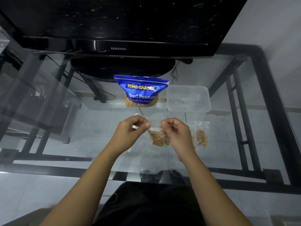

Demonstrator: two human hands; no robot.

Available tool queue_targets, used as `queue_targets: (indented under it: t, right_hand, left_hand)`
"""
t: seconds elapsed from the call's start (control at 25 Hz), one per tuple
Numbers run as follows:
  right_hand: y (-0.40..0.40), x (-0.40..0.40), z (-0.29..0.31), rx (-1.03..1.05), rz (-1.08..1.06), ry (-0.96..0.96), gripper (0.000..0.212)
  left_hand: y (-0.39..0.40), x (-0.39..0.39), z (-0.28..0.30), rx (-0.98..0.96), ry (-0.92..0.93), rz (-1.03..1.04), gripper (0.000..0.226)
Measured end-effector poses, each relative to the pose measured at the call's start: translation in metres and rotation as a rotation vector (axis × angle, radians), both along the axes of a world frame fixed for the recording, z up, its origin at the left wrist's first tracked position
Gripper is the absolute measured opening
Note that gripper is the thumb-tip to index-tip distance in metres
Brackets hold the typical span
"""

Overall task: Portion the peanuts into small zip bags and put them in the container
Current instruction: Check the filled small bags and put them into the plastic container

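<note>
Two hands, left hand (136, 126) and right hand (175, 131), pinch the filled zip bag (157, 137) at centre frame with closed fingers; an unevenly pressed seal could spill peanuts short of the container (188, 98) upper right.

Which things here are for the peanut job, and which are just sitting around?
For the job:
- blue peanut bag
- small bag held by left hand and right hand
- filled bag
- clear container

Just sitting around:
- television
- cables
</note>
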State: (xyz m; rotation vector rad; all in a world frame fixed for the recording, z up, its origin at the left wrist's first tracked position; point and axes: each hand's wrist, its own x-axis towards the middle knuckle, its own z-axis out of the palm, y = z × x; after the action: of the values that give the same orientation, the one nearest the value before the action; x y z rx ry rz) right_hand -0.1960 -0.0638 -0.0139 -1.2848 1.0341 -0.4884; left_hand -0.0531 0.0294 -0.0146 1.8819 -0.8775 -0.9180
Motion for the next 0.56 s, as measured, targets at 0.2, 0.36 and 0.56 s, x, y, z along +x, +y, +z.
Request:
queue_targets:
  t: [0.2,0.36,0.56]
  right_hand:
    - [-0.017,-0.002,-0.02,0.033,0.075,0.057,0.012]
    - [-0.043,-0.008,-0.051,-0.514,0.42,0.592,0.04]
    - [-0.044,-0.001,-0.068,-0.707,0.553,0.84,0.043]
  left_hand:
    - [0.014,-0.019,-0.033,0.069,0.341,0.13,0.007]
    - [0.002,-0.02,-0.049,0.217,-0.001,0.277,0.005]
    - [-0.006,-0.027,-0.056,0.267,-0.322,0.181,0.011]
